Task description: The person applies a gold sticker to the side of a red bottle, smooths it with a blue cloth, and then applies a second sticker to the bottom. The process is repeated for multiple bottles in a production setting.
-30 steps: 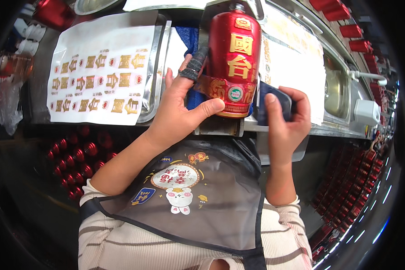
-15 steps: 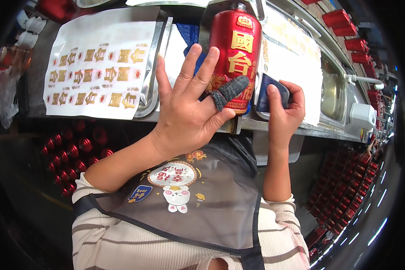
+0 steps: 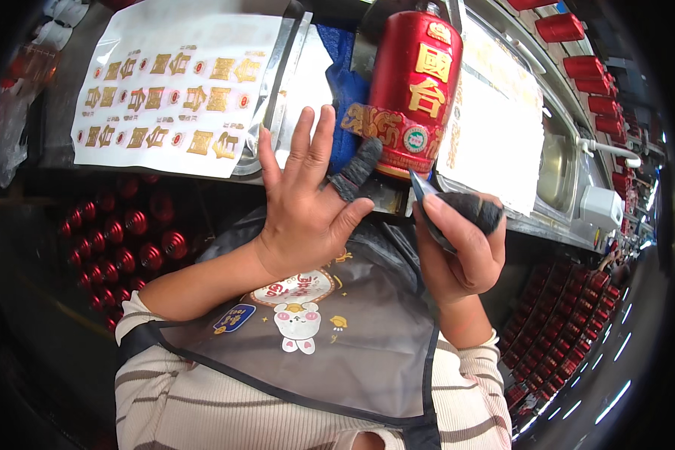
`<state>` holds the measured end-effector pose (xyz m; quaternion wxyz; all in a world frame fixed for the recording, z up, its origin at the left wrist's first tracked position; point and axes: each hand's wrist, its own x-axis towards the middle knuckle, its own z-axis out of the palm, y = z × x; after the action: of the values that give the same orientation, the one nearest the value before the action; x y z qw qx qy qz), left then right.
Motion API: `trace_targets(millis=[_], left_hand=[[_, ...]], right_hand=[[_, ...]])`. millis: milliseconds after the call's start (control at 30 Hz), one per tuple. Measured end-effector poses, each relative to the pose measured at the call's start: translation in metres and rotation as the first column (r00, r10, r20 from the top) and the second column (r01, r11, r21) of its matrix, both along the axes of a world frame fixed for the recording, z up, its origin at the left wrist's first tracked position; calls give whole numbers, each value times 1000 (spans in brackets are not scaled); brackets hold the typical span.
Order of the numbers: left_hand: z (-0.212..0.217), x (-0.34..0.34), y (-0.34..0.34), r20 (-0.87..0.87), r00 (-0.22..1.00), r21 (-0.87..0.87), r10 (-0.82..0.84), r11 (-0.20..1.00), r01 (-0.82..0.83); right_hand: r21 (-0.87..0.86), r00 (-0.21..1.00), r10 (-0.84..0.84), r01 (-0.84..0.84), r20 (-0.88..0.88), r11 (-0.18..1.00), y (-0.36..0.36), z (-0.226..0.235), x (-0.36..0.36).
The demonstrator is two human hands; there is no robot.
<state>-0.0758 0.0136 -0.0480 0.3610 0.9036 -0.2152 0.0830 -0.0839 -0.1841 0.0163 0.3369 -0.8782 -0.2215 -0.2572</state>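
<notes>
A red bottle [image 3: 405, 82] with raised gold characters lies on the worktop in front of me, its neck pointing away. Around its lower part are gold decoration and a round green-and-white mark [image 3: 415, 138]. My left hand [image 3: 296, 217] is spread at the bottle's lower left, and its index finger, in a dark grey finger cover [image 3: 358, 169], rests against the bottle. Just right of the bottle's base, my right hand [image 3: 469, 255] pinches a thin dark blue scraper [image 3: 421, 193], seen nearly edge-on. A dark cover [image 3: 472, 210] wraps that hand's index finger too.
Left lies a white sheet of gold character decals [image 3: 146, 82] on a metal tray [image 3: 277, 97]. Blue cloth [image 3: 343, 120] sits beside the bottle. Right are another decal sheet [image 3: 495, 127], a sink [image 3: 559, 150] and a faucet [image 3: 611, 133]. Red bottles [image 3: 127, 236] stand in rows below.
The bottle has turned, bringing the round green-and-white mark into view. My right hand has rotated, tipping the scraper edge-on with its corner near the bottle's base. My left hand stays spread.
</notes>
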Motion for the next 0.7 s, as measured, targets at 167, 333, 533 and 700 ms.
trace_targets(millis=[167, 333, 533, 700], left_hand=[[0, 7, 3, -8, 1000, -86, 10, 996, -11], [1, 30, 13, 32, 999, -197, -37, 980, 42], [9, 67, -10, 0, 985, -98, -175, 980, 174], [2, 75, -16, 51, 988, -199, -143, 968, 150]], right_hand=[[53, 967, -123, 137, -223, 989, 31, 2, 23], [303, 808, -388, 542, -443, 784, -5, 3, 17], [343, 803, -359, 546, -476, 765, -14, -18, 37], [564, 811, -147, 511, -566, 649, -36, -8, 14]])
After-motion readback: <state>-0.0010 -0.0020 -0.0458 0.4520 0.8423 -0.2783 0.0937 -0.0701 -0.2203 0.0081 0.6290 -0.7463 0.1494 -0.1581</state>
